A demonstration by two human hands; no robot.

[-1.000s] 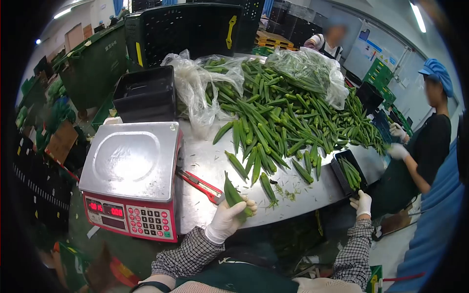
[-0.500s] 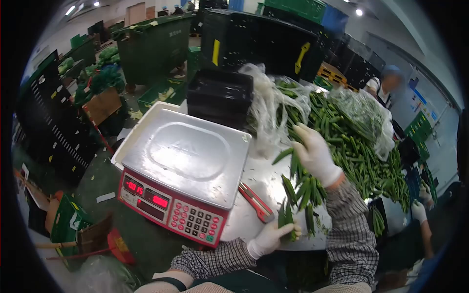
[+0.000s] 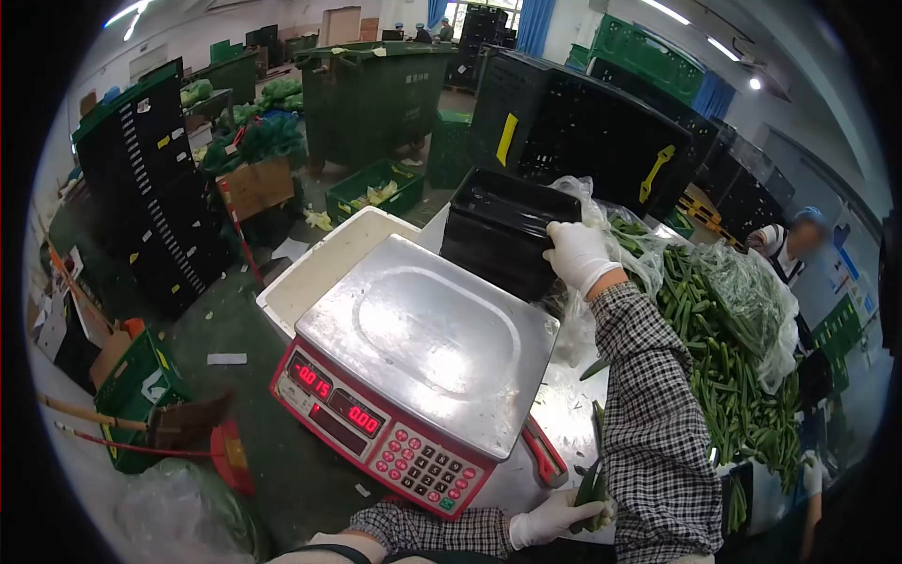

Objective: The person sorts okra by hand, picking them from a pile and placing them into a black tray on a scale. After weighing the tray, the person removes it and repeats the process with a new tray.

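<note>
Reaches over the scale [image 3: 423, 348] with the gloved right hand [image 3: 575, 254], fingers curled shut over the rim of the stack of black trays [image 3: 493, 230] at 1 o'clock from the weighing plate. Pinches okra pods [image 3: 590, 487] tight in the gloved left hand [image 3: 552, 517] down at 5 o'clock, hard against the bottom of the frame. Holds the two hands well apart, on opposite sides of the scale.

Hides the right thumb behind the tray rim and loses the left wrist at the lower edge. Cannot tell how many pods sit in the left grip: at least two, overlapped. Cannot count the nested trays either, black on black. Half tucks a red cutter [image 3: 545, 453] under the scale's 4 o'clock corner. Shows red digits on the display, too small to read with certainty.

Counts one scale, one cutter, one white foam box [image 3: 315, 273] at 10 o'clock, one large green bin [image 3: 376, 89] at 12 o'clock and one okra heap [image 3: 723, 376] at 3 o'clock, partly wrapped in a clear plastic bag [image 3: 747, 291]. Adds one blurred co-worker [image 3: 785, 246] at 2 o'clock and one further gloved hand [image 3: 810, 475] at 4 o'clock, cropped by the dark frame edge.
</note>
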